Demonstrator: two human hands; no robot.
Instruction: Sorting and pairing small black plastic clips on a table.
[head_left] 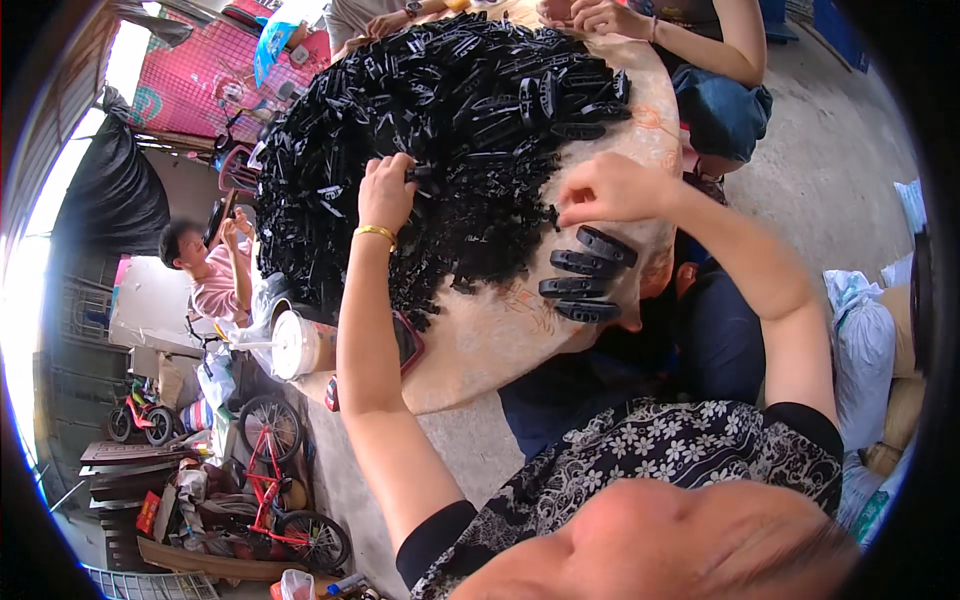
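A large heap of small black plastic parts [480,110] covers much of the patterned tabletop [490,330]. My left hand [385,195], with a gold bracelet at the wrist, reaches over the heap's near side. Its fingers are closed on a black plastic part [422,180], which shows at the fingertips. At the heap's right edge, my right hand [615,188] has its fingers pinched together above bare tabletop. What they hold, if anything, is hidden. Just below that hand, several long oval black pieces [583,262] with slots lie side by side near the table's edge.
A lidded drink cup [297,343] with a straw stands at the table's left edge, next to a dark red-rimmed object [410,343]. Other people's hands [610,17] work at the far side. Another person [215,270] sits at the left. Full sacks [862,340] stand at the right.
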